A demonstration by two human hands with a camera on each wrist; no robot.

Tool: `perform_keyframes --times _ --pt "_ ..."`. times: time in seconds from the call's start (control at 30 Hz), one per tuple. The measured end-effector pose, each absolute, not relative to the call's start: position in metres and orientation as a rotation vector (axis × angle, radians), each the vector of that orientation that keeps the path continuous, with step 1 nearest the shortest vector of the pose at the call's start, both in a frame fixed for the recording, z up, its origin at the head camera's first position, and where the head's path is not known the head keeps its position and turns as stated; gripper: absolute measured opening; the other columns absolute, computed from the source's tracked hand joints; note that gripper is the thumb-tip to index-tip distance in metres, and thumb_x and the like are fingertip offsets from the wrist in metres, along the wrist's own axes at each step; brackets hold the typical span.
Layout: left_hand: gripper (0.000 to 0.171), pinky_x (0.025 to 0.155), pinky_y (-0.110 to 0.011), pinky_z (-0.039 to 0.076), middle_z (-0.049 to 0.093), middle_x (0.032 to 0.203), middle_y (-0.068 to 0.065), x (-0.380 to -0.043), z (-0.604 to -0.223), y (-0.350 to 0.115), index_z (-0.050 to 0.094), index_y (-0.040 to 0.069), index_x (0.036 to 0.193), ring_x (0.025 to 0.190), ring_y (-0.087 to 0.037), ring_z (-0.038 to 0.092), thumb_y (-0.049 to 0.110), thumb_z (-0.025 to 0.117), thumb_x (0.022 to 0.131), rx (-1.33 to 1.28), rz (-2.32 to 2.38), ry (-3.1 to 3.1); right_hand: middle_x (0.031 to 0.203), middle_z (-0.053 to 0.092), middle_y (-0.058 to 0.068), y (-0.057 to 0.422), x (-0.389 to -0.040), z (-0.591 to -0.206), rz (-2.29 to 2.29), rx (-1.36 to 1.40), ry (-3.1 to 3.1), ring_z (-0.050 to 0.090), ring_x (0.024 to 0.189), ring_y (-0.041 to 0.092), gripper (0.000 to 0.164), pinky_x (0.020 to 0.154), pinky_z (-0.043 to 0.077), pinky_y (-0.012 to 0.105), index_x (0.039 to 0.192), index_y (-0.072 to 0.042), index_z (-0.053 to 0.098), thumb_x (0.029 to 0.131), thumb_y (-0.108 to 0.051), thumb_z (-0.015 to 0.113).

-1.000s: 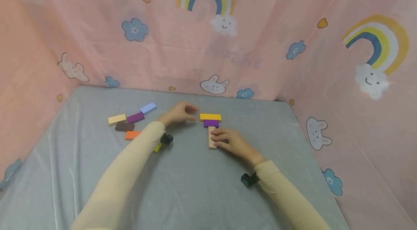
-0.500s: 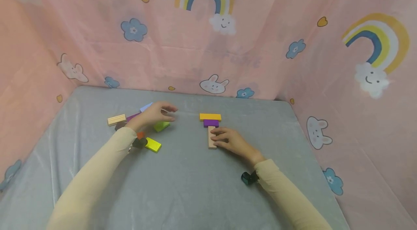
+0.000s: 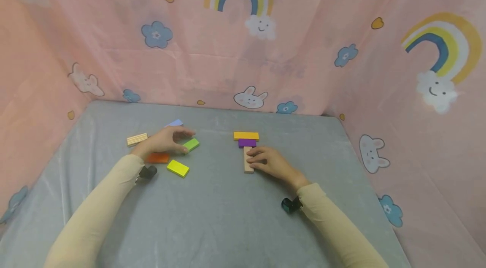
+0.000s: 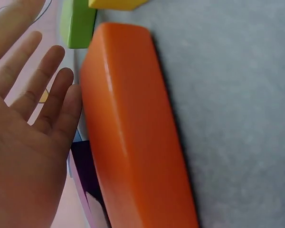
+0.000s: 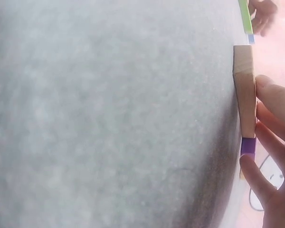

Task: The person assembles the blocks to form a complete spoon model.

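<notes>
My left hand point(image 3: 162, 139) hovers over the loose blocks on the left, fingers parted, with the thumb beside a light green block point(image 3: 193, 144). Nothing is between its fingers in the left wrist view, where an orange block point(image 4: 133, 123) fills the middle. Fingertips of my right hand point(image 3: 273, 164) rest on a plain wooden block point(image 3: 248, 166), which lies lengthwise towards me. Its far end meets a short purple block point(image 3: 247, 143). Behind that lies a yellow-orange block point(image 3: 246, 136) set crosswise, so the three form a T-like shape.
A bright yellow block point(image 3: 178, 168) lies in front of the left hand. Beyond it are a striped wooden block point(image 3: 137, 139) and a light blue block point(image 3: 175, 123), partly covered. A dark purple block point(image 4: 85, 166) shows in the left wrist view. Pink printed curtains point(image 3: 243, 61) surround the grey-covered table point(image 3: 228, 217).
My left hand has moved left, away from the T-shaped row, to the loose blocks, uncovering the yellow and green ones. My right hand stays on the wooden block.
</notes>
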State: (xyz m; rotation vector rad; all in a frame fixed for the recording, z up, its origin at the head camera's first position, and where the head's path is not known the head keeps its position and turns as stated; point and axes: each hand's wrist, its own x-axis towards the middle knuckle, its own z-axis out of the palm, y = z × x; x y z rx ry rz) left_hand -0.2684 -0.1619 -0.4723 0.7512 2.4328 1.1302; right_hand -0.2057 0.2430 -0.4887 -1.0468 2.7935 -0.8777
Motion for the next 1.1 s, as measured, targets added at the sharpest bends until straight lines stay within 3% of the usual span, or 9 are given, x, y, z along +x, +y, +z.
perform_keyframes --times 0.33,1.1 --pt "0.076 0.117 -0.052 0.036 0.05 0.151 -0.007 -0.2623 -0.478 -0.1614 0.047 0.015 0.147 0.142 -0.031 0.043 0.021 0.083 0.08 0.75 1.075 2.402 0.121 0.071 0.005 0.2419 -0.2044 -0.4884 -0.875 -1.062 2.801 0.065 0.118 0.024 0.02 0.104 0.05 0.046 0.104 -0.012 0.079 0.087 -0.021 0.075" --pt "0.068 0.12 -0.056 0.03 0.041 0.155 -0.008 -0.2666 -0.4813 -0.1636 0.05 0.02 0.145 0.146 -0.034 0.033 0.015 0.079 0.084 0.767 1.008 2.407 0.122 0.07 0.003 0.2441 -0.2049 -0.4906 -0.903 -1.042 2.802 0.064 0.12 0.023 0.021 0.106 0.049 0.046 0.107 -0.013 0.078 0.087 -0.021 0.075"
